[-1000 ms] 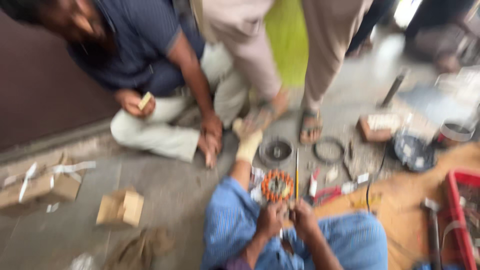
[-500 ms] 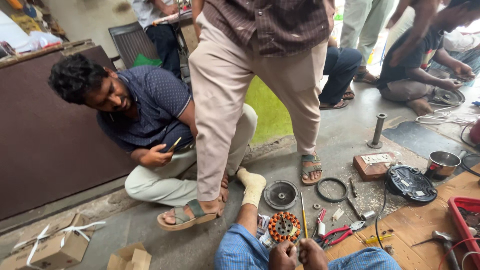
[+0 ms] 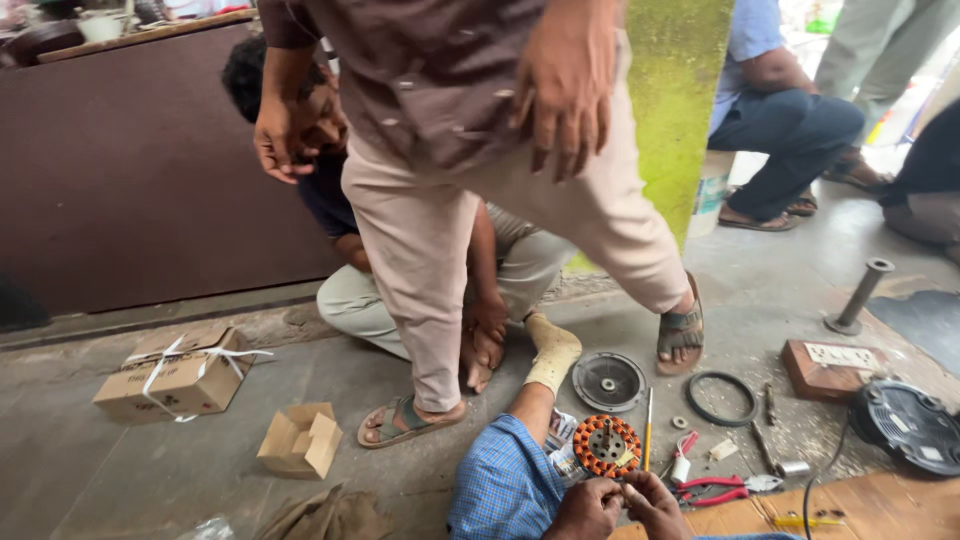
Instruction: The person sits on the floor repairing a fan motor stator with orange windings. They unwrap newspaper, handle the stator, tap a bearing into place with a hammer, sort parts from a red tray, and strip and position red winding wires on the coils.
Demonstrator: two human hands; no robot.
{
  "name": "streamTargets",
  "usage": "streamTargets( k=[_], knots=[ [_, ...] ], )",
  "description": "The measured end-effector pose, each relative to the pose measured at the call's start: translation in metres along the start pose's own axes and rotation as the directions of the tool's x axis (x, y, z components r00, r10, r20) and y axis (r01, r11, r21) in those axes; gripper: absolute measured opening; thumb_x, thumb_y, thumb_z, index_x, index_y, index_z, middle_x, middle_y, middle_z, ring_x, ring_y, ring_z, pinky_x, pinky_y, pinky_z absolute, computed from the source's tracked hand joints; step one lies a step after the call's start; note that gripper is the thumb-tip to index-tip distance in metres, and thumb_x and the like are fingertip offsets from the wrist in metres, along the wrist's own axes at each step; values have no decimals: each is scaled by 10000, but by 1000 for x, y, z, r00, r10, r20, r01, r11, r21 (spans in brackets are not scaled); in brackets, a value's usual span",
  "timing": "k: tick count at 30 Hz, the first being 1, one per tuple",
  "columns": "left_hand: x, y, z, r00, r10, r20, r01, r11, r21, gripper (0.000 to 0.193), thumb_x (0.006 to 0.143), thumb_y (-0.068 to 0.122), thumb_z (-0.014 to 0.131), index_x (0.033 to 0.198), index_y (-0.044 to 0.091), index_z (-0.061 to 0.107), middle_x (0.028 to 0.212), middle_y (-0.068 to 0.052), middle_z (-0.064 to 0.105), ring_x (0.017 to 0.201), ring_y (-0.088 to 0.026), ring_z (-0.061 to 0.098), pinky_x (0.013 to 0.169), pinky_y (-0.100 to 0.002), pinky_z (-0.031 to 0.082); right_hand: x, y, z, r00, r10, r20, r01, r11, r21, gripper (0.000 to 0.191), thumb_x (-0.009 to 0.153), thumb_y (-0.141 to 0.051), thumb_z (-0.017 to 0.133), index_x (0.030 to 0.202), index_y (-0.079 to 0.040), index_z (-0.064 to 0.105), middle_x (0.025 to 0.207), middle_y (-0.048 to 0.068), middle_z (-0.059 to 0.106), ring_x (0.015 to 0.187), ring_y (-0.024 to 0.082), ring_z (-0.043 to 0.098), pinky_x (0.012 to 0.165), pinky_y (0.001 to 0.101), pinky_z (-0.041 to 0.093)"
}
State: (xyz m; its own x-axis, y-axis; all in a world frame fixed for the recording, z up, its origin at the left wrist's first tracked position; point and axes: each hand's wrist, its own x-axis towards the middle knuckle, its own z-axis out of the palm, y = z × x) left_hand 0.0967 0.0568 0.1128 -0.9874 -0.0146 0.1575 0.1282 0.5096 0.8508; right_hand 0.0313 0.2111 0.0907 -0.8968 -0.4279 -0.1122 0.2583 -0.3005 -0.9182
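At the bottom centre, my left hand [image 3: 585, 508] and right hand [image 3: 652, 503] are pinching something tiny together; I cannot tell what. The orange-wound stator [image 3: 606, 446] is resting just above them on my lap, and I'm judging that careful fingertip handling comes next.

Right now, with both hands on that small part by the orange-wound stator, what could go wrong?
A standing person's sandalled foot lands close to the stator; a step could knock it. The left hand and right hand pinch something too small to identify, which might drop among the floor debris. The red-handled pliers lie near the right hand and could snag.
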Motion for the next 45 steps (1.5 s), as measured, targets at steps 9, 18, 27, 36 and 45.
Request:
streamTargets(
  k=[9,18,27,36,45],
  knots=[
    [-3,21,-5,999,43,9,-43,999,-11,146,947,177,678,993,52,737,935,-137,737,866,-291,731,769,-400,568,-8,6,2,989,-78,-126,81,997,20,187,995,-165,639,918,4,650,737,26,594,651,122,517,589,275,418],
    [-1,23,-7,997,-72,-26,70,994,-90,152,973,182,651,975,43,714,835,-126,714,760,-230,698,685,-372,542,-12,5,-3,985,173,-24,-160,950,267,127,952,-124,630,1000,-18,680,777,46,655,664,144,587,576,278,459],
    [7,7,3,995,-91,-36,86,989,-118,152,969,172,645,952,42,721,816,-84,717,726,-159,669,659,-341,541,-13,11,-18,997,70,29,-76,962,262,165,877,-30,675,1027,36,697,877,116,734,763,188,696,715,329,579],
    [11,9,-4,962,-250,111,264,955,-133,182,1000,200,620,969,57,729,773,-23,677,672,-105,601,602,-308,492,-15,22,-10,855,-519,-29,377,657,-653,112,859,-109,725,934,-26,734,1078,78,729,966,161,699,795,295,589],
    [9,12,-12,966,-221,132,238,961,-138,181,988,193,620,972,49,728,796,-22,686,715,-105,623,650,-308,515,-18,16,1,954,-238,-182,161,920,-358,160,919,-75,686,1033,27,735,884,95,793,846,152,731,780,303,589]
  ],
)
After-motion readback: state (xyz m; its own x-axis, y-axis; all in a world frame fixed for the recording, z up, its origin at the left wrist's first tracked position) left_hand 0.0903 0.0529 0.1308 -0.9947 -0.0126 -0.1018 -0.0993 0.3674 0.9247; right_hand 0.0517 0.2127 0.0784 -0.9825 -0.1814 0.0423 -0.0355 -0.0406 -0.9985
